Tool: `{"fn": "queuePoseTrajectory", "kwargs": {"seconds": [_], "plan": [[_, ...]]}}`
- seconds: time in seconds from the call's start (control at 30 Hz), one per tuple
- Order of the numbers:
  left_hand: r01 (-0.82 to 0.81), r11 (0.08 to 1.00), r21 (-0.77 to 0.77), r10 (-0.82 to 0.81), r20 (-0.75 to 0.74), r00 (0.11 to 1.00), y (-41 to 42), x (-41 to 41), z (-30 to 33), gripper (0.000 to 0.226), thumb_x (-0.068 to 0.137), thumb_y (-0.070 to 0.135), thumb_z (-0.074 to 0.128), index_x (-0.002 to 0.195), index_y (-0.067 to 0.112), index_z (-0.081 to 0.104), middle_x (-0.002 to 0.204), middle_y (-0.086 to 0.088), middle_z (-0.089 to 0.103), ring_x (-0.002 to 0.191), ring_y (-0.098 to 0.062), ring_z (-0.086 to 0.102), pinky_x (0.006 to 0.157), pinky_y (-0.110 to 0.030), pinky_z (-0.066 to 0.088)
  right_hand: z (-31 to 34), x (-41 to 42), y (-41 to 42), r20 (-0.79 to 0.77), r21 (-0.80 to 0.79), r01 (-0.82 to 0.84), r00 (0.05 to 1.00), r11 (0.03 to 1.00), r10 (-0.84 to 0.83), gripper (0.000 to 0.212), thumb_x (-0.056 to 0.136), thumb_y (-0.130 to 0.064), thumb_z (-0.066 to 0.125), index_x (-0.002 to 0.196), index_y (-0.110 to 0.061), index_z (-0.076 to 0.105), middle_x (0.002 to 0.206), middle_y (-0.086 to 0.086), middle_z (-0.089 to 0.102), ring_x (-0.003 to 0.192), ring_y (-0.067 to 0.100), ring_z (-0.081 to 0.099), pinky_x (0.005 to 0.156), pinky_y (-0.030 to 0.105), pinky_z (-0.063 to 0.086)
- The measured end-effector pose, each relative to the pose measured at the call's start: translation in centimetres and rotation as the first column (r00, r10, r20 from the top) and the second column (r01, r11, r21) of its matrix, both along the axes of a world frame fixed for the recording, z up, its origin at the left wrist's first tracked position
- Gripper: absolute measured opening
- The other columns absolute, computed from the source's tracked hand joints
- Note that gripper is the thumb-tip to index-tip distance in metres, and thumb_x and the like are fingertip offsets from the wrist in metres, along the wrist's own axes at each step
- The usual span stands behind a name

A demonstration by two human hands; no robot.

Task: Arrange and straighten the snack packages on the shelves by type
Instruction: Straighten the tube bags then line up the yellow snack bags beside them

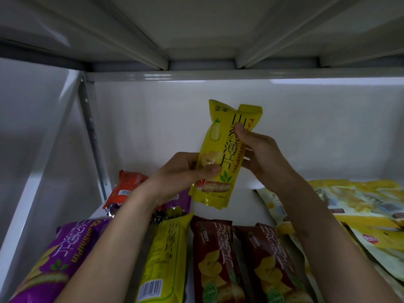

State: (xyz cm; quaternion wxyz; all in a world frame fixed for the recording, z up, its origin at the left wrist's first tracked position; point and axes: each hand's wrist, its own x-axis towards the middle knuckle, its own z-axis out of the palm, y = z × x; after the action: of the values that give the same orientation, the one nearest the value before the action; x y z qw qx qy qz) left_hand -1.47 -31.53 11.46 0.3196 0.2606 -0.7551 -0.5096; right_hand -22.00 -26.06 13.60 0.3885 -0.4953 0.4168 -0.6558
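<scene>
We see a yellow snack package (225, 154) held upright in the air above the white shelf (231, 206). The left hand (185, 171) grips its lower part, thumb across the front; the right hand (260, 152) pinches its right edge. Below the yellow snack package lie a second yellow pack (164, 256), two dark red packs (218, 259), a purple pack (63, 254) to the left and pale yellow bags (354, 206) to the right.

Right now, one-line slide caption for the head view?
Both hands, left hand and right hand, hold a yellow yam-chip bag upright above the shelf's purple bag, yellow bag and brown bags.
</scene>
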Motion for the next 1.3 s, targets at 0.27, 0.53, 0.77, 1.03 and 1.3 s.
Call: {"fn": "queuePoseTrajectory", "kwargs": {"seconds": [0.27,0.53,0.77,1.03,1.3], "plan": [[-0.025,0.999,0.028,0.027,-0.042,0.999,0.2,-0.3,0.3,0.047,0.085,0.039,0.074,0.126,0.015,0.072,0.121,-0.005,0.077,0.115,-0.024,0.073,0.109,-0.051,0.052,-0.5,-0.2,0.0,-0.072,0.089,-0.101,0.992,0.991,0.108,0.044,0.086,-0.031,0.075,0.124,-0.009,0.073,0.118,0.009,0.078,0.113,0.031,0.074,0.094,0.05,0.062],[-0.027,0.999,0.021,0.029,-0.066,0.997,-0.3,-0.1,0.0,0.046,0.079,0.031,0.079,0.12,0.012,0.074,0.117,-0.007,0.079,0.111,-0.023,0.075,0.107,-0.044,0.054,-0.4,-0.1,0.0,-0.053,0.067,-0.101,0.993,0.993,0.105,0.046,0.082,-0.038,0.074,0.12,-0.012,0.074,0.113,0.007,0.08,0.102,0.023,0.077,0.088,0.041,0.062],[-0.072,0.997,0.021,0.074,-0.117,0.99,-0.1,-0.2,0.4,0.051,0.081,0.038,0.076,0.125,0.013,0.072,0.119,-0.006,0.078,0.114,-0.023,0.074,0.106,-0.043,0.054,-0.8,0.0,0.1,-0.194,0.053,-0.091,0.976,0.994,0.1,0.029,0.095,-0.021,0.07,0.122,-0.01,0.074,0.115,0.008,0.079,0.106,0.026,0.077,0.092,0.042,0.063],[-0.183,0.979,0.087,0.2,-0.267,0.943,-0.6,0.0,0.5,0.048,0.081,0.032,0.076,0.117,0.001,0.074,0.113,-0.017,0.078,0.108,-0.037,0.075,0.102,-0.057,0.056,-0.8,0.3,0.1,-0.248,0.141,-0.211,0.938,0.967,0.241,0.039,0.09,-0.024,0.071,0.128,-0.013,0.071,0.121,0.004,0.078,0.113,0.023,0.074,0.101,0.042,0.057],[-0.152,0.978,0.143,0.189,-0.304,0.934,-0.4,-0.1,1.3,0.051,0.084,0.04,0.071,0.119,0.003,0.072,0.114,-0.012,0.079,0.108,-0.029,0.075,0.099,-0.043,0.057,-1.0,0.0,0.2,-0.398,0.157,-0.152,0.895,0.976,0.204,0.033,0.09,-0.009,0.077,0.123,-0.008,0.075,0.113,0.008,0.08,0.106,0.024,0.077,0.098,0.043,0.061]]}}
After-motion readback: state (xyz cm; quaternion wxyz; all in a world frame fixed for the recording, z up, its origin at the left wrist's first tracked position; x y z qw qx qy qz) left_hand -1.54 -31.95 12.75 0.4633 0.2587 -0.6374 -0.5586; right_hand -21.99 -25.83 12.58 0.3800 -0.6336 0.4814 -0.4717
